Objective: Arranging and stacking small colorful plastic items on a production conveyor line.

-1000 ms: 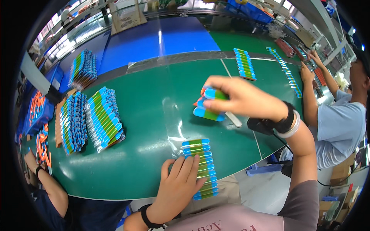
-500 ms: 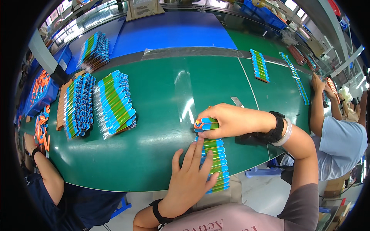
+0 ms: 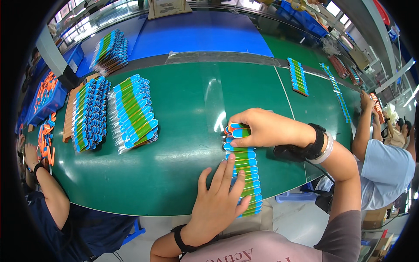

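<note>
A strip of blue-and-green flat sticks with rounded ends [image 3: 249, 174], resembling nail files in clear wrap, runs toward me over the green table's near edge. My left hand [image 3: 211, 207] lies palm down on its left side, fingers spread, fingertips resting on the sticks. At the strip's far end my right hand [image 3: 268, 129] is closed, thumb nearest me, around a small bunch of the same sticks [image 3: 239, 132]. Orange shows at the bunch's left side. The palm hides part of what it grips.
Two thick stacks of wrapped sticks [image 3: 135, 111] [image 3: 91, 115] stand left, another stack [image 3: 111, 48] behind. A blue bin [image 3: 53, 102] with orange pieces is at far left. Single strips [image 3: 298, 77] [image 3: 336, 91] lie right. Co-workers' arms [image 3: 50, 187] [image 3: 364, 118] reach in on both sides.
My right hand has shifted slightly away from me with the bunch. More sticks now lie flat between my two hands. My left hand stays on the strip.
</note>
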Demonstrator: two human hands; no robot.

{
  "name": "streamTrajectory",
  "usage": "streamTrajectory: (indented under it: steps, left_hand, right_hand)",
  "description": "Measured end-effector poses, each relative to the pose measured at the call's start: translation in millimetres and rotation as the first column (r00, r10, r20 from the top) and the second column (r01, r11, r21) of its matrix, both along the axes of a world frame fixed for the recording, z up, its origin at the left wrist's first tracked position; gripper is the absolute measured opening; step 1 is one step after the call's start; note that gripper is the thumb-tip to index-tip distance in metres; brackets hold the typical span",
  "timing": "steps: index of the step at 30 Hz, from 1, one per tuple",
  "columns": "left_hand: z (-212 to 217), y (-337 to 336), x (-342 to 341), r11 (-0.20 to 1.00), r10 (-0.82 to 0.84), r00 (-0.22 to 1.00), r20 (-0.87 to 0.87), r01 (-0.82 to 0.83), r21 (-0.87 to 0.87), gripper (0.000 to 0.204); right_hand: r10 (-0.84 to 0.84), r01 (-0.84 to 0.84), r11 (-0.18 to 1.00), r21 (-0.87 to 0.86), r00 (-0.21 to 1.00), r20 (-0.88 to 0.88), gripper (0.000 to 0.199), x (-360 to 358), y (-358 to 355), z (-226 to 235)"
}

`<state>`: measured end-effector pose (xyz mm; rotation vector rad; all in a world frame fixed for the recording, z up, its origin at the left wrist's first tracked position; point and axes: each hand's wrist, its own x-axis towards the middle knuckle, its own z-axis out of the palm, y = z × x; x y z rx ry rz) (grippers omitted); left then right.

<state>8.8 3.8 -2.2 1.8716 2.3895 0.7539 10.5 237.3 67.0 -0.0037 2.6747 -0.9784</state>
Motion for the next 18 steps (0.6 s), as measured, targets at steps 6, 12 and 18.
streamTrajectory:
  steps: [6, 12, 18]
  left_hand:
    - [-1, -1, 0, 1.000, 0.000, 1.000, -0.002, 0.000, -0.001, 0.053]
    - [-1, 0, -1, 1.000, -0.003, 1.000, -0.002, 0.003, -0.007, 0.053]
    - [1, -1, -2, 1.000, 0.010, 1.000, 0.011, -0.010, -0.012, 0.051]
  right_hand:
    - [0.064, -0.063, 0.998, 0.009, 0.992, -0.107, 0.027, -2, -6, -6]
    - [0.091, -0.086, 0.996, 0.037, 0.985, -0.149, 0.023, -2, -10, -12]
    - [0.001, -0.005, 0.999, -0.032, 0.993, -0.116, 0.029, -8, -2, 17]
